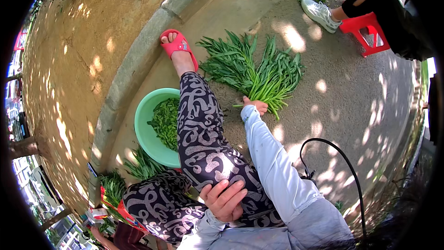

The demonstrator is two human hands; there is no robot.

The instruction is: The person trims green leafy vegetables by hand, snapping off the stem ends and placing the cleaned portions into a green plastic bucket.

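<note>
A large bunch of long-leaved greens, likely water spinach (256, 69), lies on the pavement to the right of my sandalled foot. My right hand (256, 105) has its fingers around the lower stems. My left hand (223, 199) is near my body over my patterned trousers, its fingers curled together; whether anything is between them cannot be made out. Beside my leg stands a light green plastic basin (145, 142), with cut green pieces (166, 121) inside, partly hidden by the leg.
More greens (144, 165) lie below the basin, and another bundle (112, 185) sits farther left. A concrete kerb (118, 86) curves along the left. At upper right a person in white shoes (321, 14) is beside a red plastic stool (369, 34). A black cable (347, 166) loops at right.
</note>
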